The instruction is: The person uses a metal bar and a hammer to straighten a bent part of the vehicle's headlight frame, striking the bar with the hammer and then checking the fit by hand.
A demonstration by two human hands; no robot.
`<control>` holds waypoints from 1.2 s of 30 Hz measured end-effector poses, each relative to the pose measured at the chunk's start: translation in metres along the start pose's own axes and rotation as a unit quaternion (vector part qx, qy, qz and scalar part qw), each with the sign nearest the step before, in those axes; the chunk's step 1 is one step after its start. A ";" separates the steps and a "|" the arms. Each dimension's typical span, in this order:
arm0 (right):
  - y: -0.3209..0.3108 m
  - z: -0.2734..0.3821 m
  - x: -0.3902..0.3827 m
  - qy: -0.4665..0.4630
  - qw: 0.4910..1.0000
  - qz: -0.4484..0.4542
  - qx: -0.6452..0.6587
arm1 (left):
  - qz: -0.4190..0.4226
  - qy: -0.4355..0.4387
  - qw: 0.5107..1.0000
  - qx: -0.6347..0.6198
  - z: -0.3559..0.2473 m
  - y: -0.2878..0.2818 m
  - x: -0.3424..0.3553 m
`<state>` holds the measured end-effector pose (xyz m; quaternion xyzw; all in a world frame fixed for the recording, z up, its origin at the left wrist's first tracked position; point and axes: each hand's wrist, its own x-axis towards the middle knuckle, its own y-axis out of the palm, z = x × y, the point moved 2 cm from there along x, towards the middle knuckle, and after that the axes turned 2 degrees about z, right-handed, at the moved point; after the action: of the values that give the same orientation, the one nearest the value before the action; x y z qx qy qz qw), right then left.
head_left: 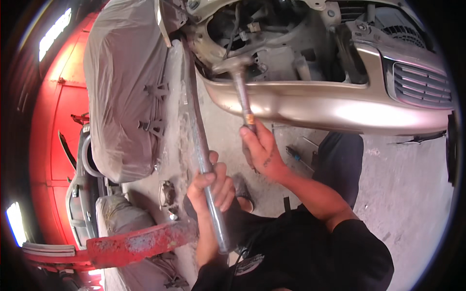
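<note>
My left hand (213,186) is wrapped round the lower part of a long grey metal bar (196,128). The bar slants up and away, its far end by the edge of the car's fender (166,24). In my right hand (263,150) is a hammer (241,92), gripped by its handle, head up and slightly blurred. The hammer head appears over the corner of the gold bumper (301,106), near the opened headlight bay (286,60); whether it touches anything I cannot tell. The bar and hammer are apart.
A large part under grey plastic sheeting (126,87) lies left of the bar. A worn red beam (141,242) crosses the lower left. On the floor are a screwdriver (293,153) and a small metal part (166,193). A red metal door (53,160) stands far left.
</note>
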<state>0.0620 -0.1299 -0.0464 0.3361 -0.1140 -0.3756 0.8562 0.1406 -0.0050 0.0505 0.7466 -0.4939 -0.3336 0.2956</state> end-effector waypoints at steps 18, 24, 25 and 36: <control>0.011 -0.049 0.039 -0.092 0.992 -0.083 0.000 | 0.032 0.009 0.996 -0.083 -0.006 0.014 0.004; 0.001 -0.016 -0.014 -0.060 0.991 -0.005 -0.120 | 0.031 0.012 0.999 0.010 -0.003 0.005 -0.003; -0.007 -0.015 -0.018 -0.038 0.996 -0.017 -0.077 | 0.006 -0.002 1.000 0.028 -0.001 0.005 -0.009; -0.021 -0.004 -0.027 -0.034 0.999 0.006 0.008 | -0.037 0.014 0.995 0.090 0.002 0.001 -0.011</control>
<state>0.0327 -0.1188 -0.0618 0.3297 -0.1480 -0.3809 0.8510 0.1359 0.0047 0.0521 0.7925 -0.4895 -0.2885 0.2215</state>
